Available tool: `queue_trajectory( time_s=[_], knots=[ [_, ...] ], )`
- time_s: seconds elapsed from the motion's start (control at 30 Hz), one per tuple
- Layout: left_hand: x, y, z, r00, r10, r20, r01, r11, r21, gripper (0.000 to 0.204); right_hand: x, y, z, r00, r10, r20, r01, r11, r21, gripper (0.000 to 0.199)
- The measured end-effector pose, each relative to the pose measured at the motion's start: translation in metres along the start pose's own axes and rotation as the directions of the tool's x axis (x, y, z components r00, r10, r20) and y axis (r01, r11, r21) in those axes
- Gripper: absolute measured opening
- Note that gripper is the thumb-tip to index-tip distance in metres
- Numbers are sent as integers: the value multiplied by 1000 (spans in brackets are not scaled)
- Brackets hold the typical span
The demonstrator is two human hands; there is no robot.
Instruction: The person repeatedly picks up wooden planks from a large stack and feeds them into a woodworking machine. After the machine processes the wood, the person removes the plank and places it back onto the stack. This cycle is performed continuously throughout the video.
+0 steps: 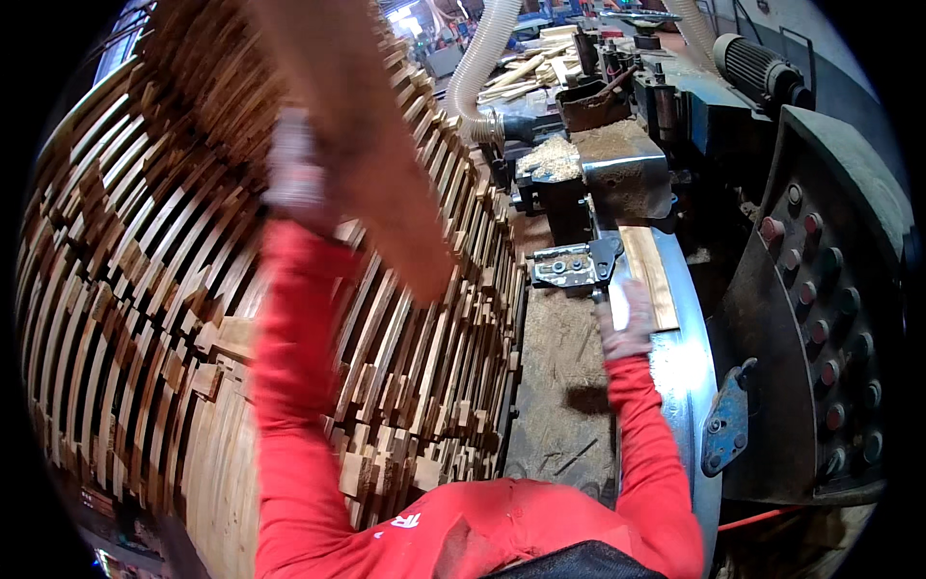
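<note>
Wood slat stack (pixel 145 289) far left. Left grip (pixel 301 179) blurred, looks clamped on the left edge of a plank (pixel 365 135), up over the stack's right side. Plank likely stiff, moderately heavy, not slippery; take by long edges near mid-length. Right grip (pixel 628 326) blurred, can't tell if closed; it's beside a short board (pixel 652 275) by the metal surface's (pixel 687 386) far edge. Board likely light, rigid; pinch its sides.
</note>
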State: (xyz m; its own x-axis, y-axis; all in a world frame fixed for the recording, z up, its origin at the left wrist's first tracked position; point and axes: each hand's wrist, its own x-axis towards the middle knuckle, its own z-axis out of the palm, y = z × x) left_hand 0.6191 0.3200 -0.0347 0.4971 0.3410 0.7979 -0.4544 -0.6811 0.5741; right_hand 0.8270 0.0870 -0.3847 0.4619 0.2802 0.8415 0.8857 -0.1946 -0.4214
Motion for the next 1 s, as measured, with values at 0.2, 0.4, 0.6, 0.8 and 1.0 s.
queue_trajectory(
  time_s=[0.2, 0.4, 0.6, 0.8, 1.0],
  knots=[
    [-172, -124, 231, 766, -607, 209, 634, 768, -92, 44, -56, -57, -67, 820, 465, 334, -413, 885, -216, 90],
    [-258, -107, 271, -55, -754, 655, 772, 384, 507, 57, -183, -98, -266, 647, 582, 493, -219, 761, -611, 74],
    [-85, -53, 200, 398, -630, 666, 532, 750, 392, 36, -156, -62, -182, 900, 363, 240, -143, 767, -625, 74],
    [17, -22, -18, 666, -588, 459, 100, 681, 726, 64, -72, 15, -59, 836, 548, 33, -410, 663, -626, 70],
    [-38, -74, -338, 687, -608, -398, 155, -412, 898, 63, -55, 31, 4, 838, 516, 176, -252, 654, -713, 74]
  ],
)
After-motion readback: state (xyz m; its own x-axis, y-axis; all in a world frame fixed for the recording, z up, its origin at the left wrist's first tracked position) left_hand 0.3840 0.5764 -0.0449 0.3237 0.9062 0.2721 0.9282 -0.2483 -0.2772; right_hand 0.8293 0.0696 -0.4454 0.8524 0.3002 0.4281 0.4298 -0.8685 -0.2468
